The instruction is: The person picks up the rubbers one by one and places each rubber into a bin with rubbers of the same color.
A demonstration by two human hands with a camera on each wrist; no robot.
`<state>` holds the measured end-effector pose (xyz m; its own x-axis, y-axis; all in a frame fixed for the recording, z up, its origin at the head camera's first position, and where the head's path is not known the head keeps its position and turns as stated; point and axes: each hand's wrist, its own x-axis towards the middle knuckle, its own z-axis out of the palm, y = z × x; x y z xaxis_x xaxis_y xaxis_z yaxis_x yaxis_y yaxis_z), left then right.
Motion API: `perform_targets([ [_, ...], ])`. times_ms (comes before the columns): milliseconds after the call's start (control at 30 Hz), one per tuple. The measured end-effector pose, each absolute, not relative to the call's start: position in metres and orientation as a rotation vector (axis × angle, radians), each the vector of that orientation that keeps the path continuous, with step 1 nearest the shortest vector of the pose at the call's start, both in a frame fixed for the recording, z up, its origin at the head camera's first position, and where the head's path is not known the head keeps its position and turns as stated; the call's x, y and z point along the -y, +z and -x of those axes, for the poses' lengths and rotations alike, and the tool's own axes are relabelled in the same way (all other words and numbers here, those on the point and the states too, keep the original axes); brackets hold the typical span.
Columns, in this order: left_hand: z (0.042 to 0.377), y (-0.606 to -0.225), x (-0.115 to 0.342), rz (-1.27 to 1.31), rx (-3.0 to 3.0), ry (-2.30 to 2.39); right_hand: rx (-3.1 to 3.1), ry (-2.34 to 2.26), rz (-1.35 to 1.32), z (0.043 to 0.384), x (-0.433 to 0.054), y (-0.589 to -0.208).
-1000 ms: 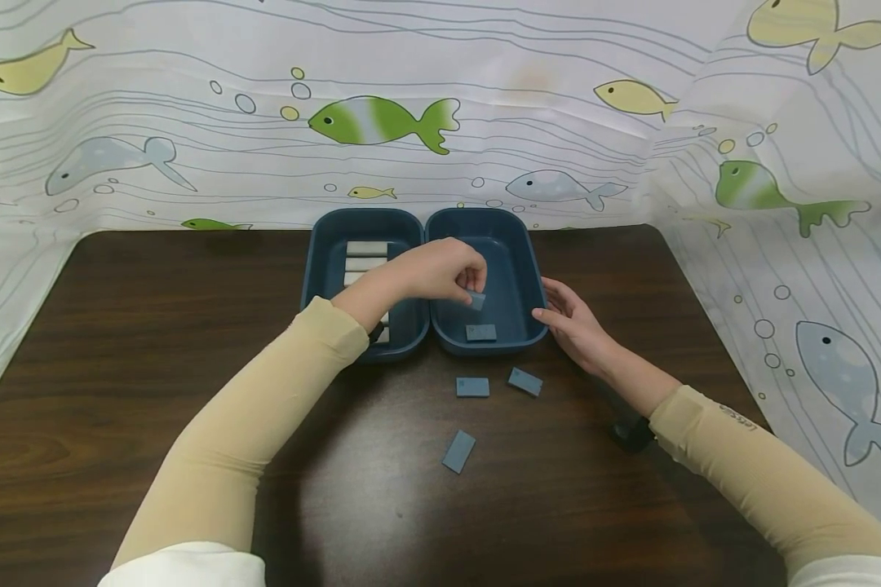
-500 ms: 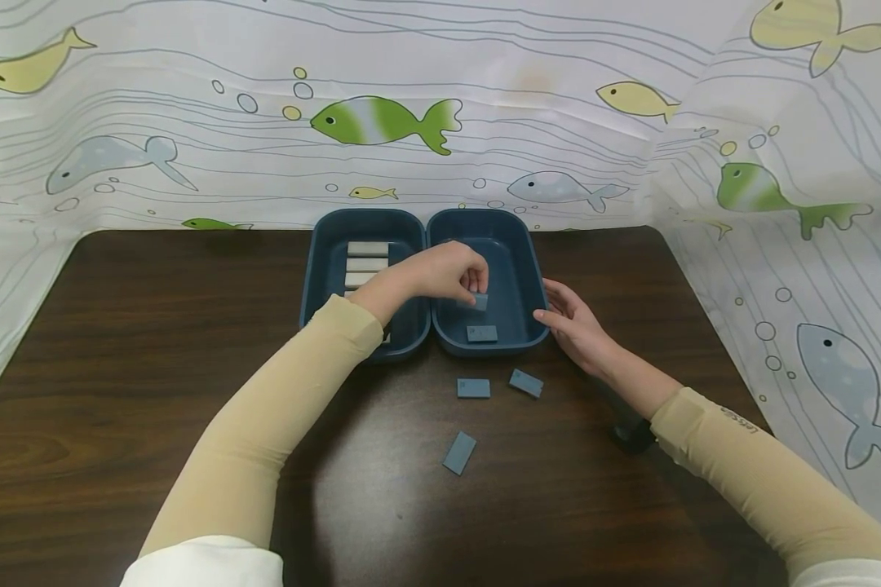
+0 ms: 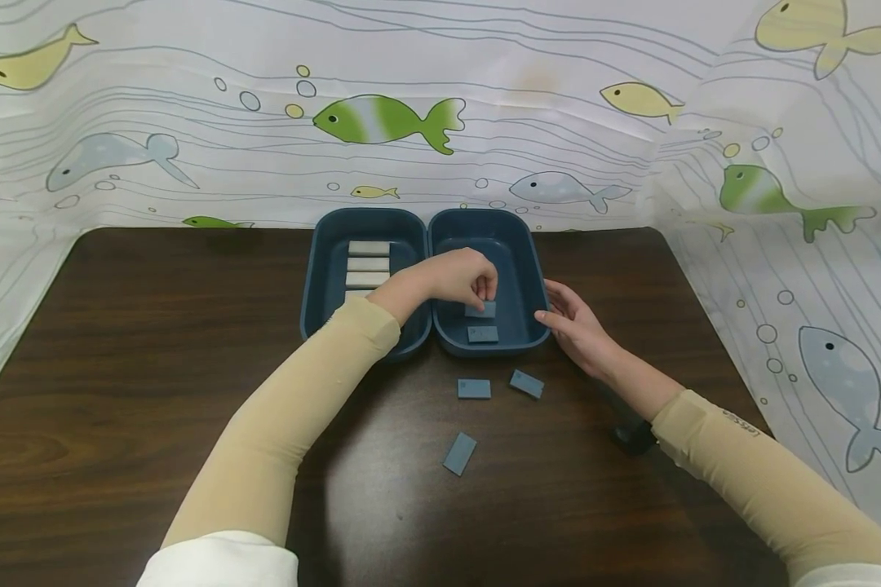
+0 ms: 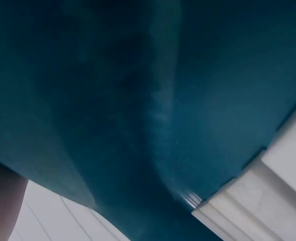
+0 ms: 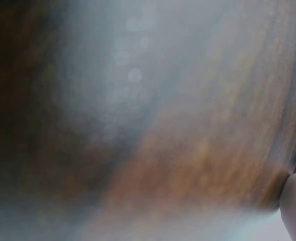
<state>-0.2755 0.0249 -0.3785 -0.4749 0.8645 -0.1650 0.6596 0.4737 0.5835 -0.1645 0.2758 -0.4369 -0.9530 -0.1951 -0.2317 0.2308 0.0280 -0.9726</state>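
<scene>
In the head view my left hand [image 3: 461,275] reaches into the right-hand blue bin [image 3: 517,269]. Its fingertips pinch a small grey-blue rectangular block [image 3: 481,311] low over the bin floor. Just nearer lies a second grey-blue block [image 3: 482,334], roughly parallel to it. My right hand [image 3: 577,330] holds the bin's right side, thumb on the rim and fingers along the outer wall. On the table in front are three more grey-blue blocks: one lying straight [image 3: 473,389], one tilted [image 3: 526,384] and one slanted [image 3: 459,453].
The left-hand blue bin [image 3: 330,236] stands against the right one, holding a column of white blocks [image 3: 368,264], partly hidden by my left arm. White blocks [image 4: 258,201] also show in the left wrist view. A fish-print sheet [image 3: 264,163] rises behind the brown table [image 3: 154,342].
My left hand has moved slightly right and nearer with its block, which has gone from tilted to nearly parallel with the block in front. My right hand stays at the bin's side.
</scene>
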Motion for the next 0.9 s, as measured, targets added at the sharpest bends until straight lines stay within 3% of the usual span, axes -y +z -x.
perform_targets([
  [900, 0.2743, -0.3838, -0.0311, -1.258, -2.246, 0.585, -2.017, -2.012, -0.02, 0.1638, -0.2761, -0.4375],
])
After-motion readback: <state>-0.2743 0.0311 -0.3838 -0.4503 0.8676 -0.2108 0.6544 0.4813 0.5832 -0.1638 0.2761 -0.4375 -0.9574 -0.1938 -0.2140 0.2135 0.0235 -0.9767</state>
